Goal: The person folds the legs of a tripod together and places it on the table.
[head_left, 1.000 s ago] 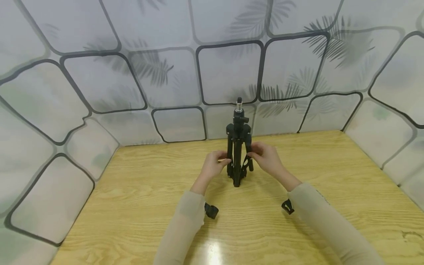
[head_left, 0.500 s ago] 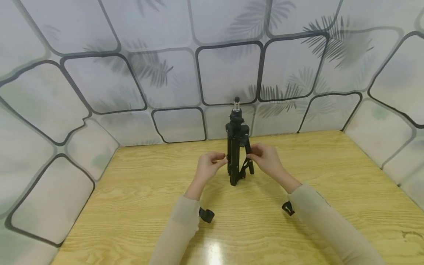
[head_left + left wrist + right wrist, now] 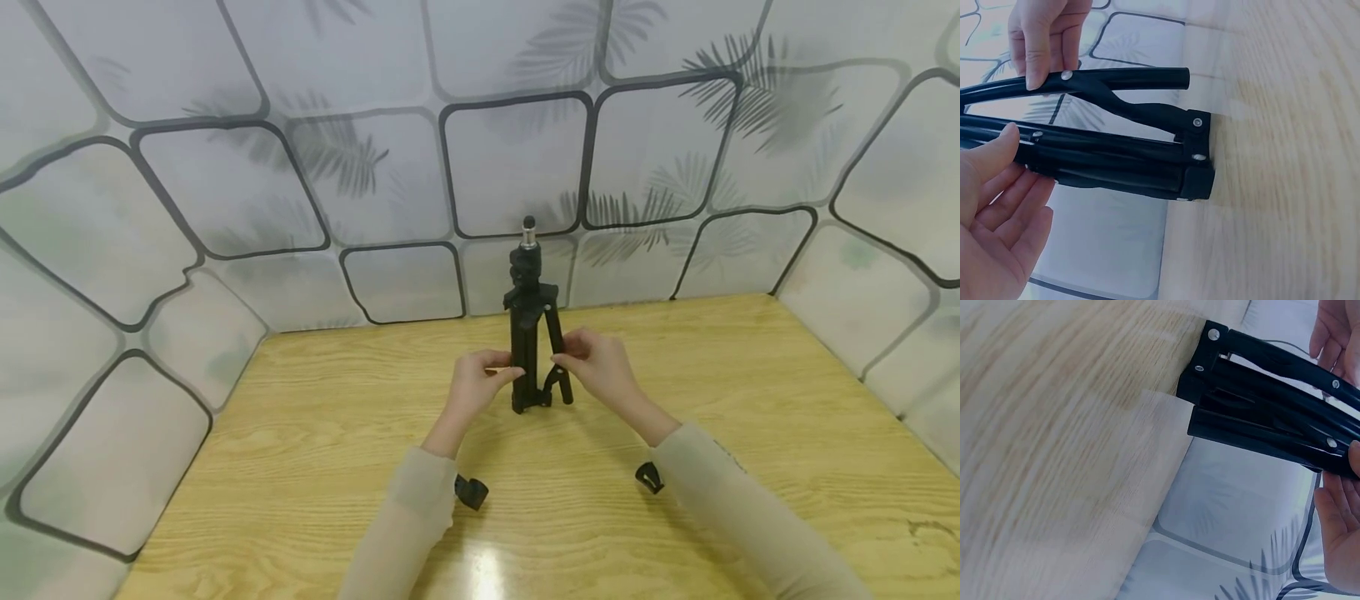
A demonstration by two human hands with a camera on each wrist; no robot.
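Tripod (image 3: 529, 302) stands upright on the wood-grain tabletop (image 3: 337, 400), patterned wall (image 3: 517, 167) behind at 12 o'clock. Forearms (image 3: 408, 517) angle inward: left hand (image 3: 474, 383), at 8 o'clock, grips the bundled legs (image 3: 524, 346); right hand (image 3: 602, 364), at 4 o'clock, pinches the splayed leg (image 3: 554, 329).

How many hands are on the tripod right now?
2. The left hand holds the closely bunched legs of the tripod; the right hand pinches the leg angled out on the right. No other hand shows.
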